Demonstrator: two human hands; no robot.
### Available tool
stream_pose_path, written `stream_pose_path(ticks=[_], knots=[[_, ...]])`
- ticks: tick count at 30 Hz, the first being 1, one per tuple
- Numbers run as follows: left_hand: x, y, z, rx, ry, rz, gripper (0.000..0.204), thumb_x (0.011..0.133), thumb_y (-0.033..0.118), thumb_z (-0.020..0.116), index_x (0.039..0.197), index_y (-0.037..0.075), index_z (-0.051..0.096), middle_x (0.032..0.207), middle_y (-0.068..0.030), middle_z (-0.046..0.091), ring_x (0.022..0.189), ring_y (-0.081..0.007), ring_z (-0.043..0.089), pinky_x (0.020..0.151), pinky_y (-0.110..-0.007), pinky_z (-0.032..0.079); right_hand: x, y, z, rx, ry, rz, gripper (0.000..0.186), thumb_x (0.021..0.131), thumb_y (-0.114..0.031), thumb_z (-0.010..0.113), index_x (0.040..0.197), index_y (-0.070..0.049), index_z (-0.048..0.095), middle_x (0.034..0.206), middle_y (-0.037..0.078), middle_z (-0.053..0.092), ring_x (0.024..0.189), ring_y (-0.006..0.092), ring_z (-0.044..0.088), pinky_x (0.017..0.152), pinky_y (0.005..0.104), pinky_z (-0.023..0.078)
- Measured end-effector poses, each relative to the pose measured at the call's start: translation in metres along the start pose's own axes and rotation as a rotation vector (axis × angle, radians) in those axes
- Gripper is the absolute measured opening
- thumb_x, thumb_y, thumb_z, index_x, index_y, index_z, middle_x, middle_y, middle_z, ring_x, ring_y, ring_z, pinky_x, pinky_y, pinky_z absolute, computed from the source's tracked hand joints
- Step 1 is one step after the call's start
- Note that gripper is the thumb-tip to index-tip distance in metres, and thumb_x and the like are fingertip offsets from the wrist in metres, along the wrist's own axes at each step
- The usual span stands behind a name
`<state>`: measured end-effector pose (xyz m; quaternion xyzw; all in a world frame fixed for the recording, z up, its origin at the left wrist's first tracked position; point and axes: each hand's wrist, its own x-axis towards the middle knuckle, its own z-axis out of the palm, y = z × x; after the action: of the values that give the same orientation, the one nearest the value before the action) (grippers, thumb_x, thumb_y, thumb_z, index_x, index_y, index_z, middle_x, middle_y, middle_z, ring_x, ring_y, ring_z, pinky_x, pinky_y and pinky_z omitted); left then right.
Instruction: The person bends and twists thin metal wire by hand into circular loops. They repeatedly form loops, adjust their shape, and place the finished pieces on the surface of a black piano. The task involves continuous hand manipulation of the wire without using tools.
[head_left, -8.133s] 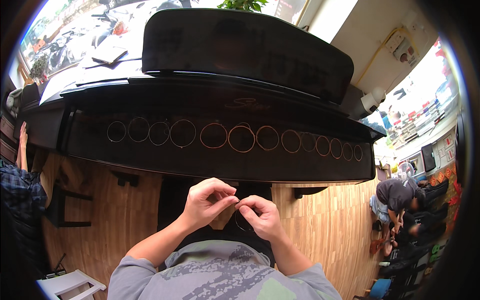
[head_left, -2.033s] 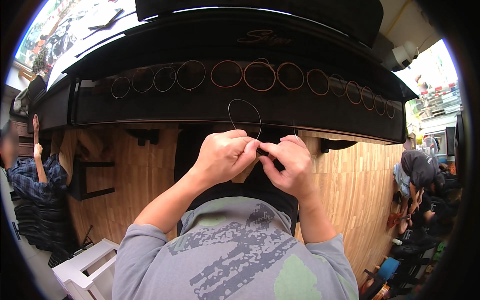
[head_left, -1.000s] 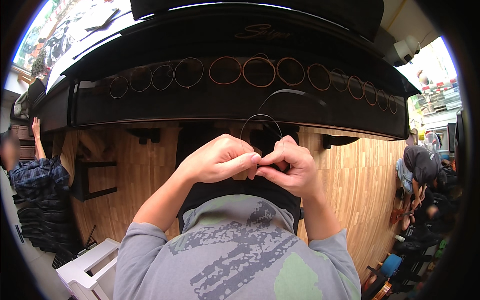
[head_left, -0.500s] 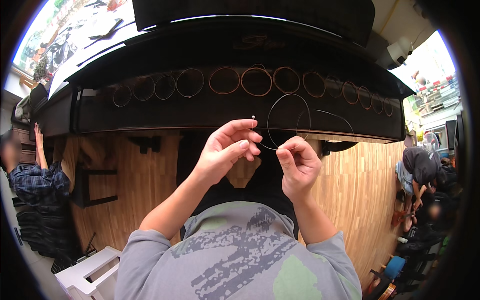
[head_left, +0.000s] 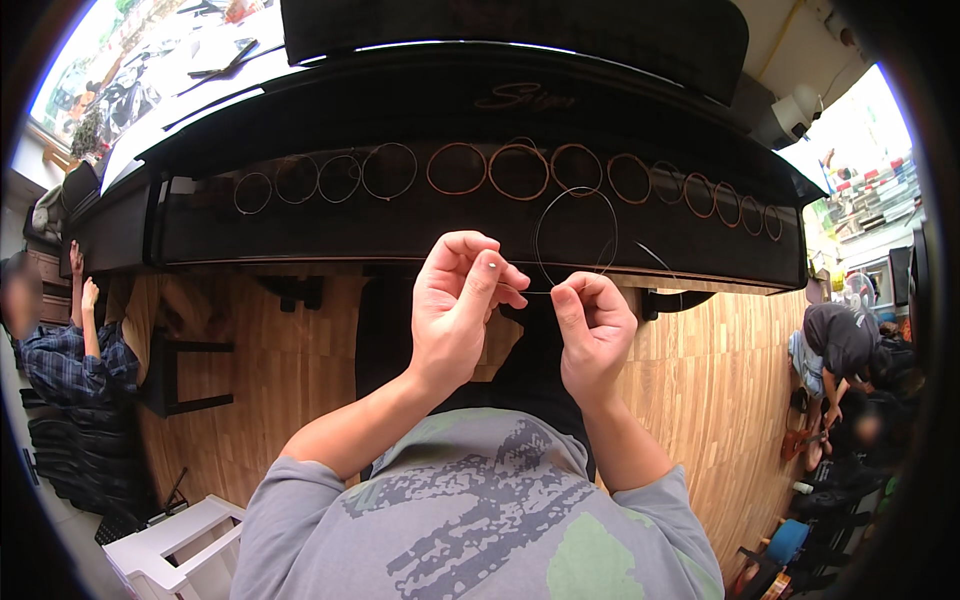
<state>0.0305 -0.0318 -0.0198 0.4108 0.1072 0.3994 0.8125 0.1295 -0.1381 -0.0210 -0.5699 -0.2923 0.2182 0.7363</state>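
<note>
A thin silver steel guitar string [head_left: 617,237], wound in a loose loop, is held in front of me in both hands. My left hand [head_left: 450,315] is closed, with the string's small ball end showing at the thumb and index fingertips. A short straight stretch of wire runs across to my right hand [head_left: 597,335], which pinches the coil between thumb and curled fingers. The loop stands up above my right hand, and a loose tail of wire bends away to the right. Fingers hide part of the string.
Beyond my hands stretches a glossy black piano [head_left: 330,235]. Several coiled strings [head_left: 456,144], silver at left and mostly copper-coloured toward the right, lie along it. A person in a plaid shirt [head_left: 75,350] sits at left; another in black [head_left: 840,340] bends at right. A white stand [head_left: 175,550] is lower left.
My left hand has turned and its fingers have closed at the string's ball end, which stood upright by the index fingertip before. The right hand keeps its pinch, barely shifted.
</note>
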Motion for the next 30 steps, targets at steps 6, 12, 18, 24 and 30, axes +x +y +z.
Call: stream_pose_path(ticks=[6, 12, 18, 24, 30], knots=[[0.002, 0.004, -0.009, 0.226, -0.007, -0.229, 0.028, 0.098, 0.018, 0.051, 0.121, 0.003, 0.053, 0.107, -0.0066, 0.062, 0.098, -0.0128, 0.06, 0.079, -0.027, 0.051, 0.005, -0.006, -0.001, 0.135, 0.003, -0.037, 0.009, 0.09, -0.007, 0.063, 0.092, 0.001, 0.06, 0.079, -0.003, 0.056, 0.068, 0.001, 0.045, 0.061, 0.0147, 0.036], [-0.001, 0.002, -0.008, 0.184, -0.152, -0.171, 0.021, 0.094, 0.011, 0.057, 0.112, 0.001, 0.061, 0.104, -0.0073, 0.065, 0.094, -0.0123, 0.062, 0.081, -0.026, 0.05, 0.004, -0.001, 0.002, 0.115, -0.019, -0.03, 0.01, 0.091, -0.008, 0.063, 0.093, 0.001, 0.059, 0.08, -0.003, 0.056, 0.068, 0.0014, 0.046, 0.062, 0.015, 0.037], [0.007, 0.007, -0.002, 0.223, -0.155, -0.098, 0.014, 0.09, 0.005, 0.061, 0.102, -0.002, 0.066, 0.1, -0.0088, 0.067, 0.093, -0.0113, 0.062, 0.084, -0.027, 0.051, 0.001, 0.004, 0.001, -0.213, -0.004, -0.041, 0.011, 0.088, -0.012, 0.067, 0.086, -0.002, 0.062, 0.074, -0.001, 0.057, 0.062, 0.0067, 0.045, 0.063, 0.0214, 0.039], [0.01, 0.01, -0.003, 0.24, -0.079, -0.162, 0.016, 0.086, 0.0, 0.065, 0.101, -0.003, 0.068, 0.086, -0.0106, 0.069, 0.082, -0.0129, 0.066, 0.075, -0.023, 0.056, 0.001, -0.003, 0.001, -0.634, -0.125, -0.392, 0.008, 0.083, -0.011, 0.069, 0.083, -0.007, 0.063, 0.066, -0.002, 0.056, 0.053, 0.0118, 0.043, 0.069, 0.0286, 0.032], [0.009, 0.008, 0.001, 0.243, 0.036, -0.137, 0.02, 0.084, 0.002, 0.067, 0.103, -0.003, 0.061, 0.083, -0.01, 0.068, 0.075, -0.012, 0.067, 0.067, -0.022, 0.054, 0.005, 0.002, 0.0, -0.809, -0.114, -0.647, 0.009, 0.08, -0.011, 0.07, 0.084, -0.01, 0.062, 0.066, -0.004, 0.055, 0.054, 0.0112, 0.047, 0.066, 0.0309, 0.029]])
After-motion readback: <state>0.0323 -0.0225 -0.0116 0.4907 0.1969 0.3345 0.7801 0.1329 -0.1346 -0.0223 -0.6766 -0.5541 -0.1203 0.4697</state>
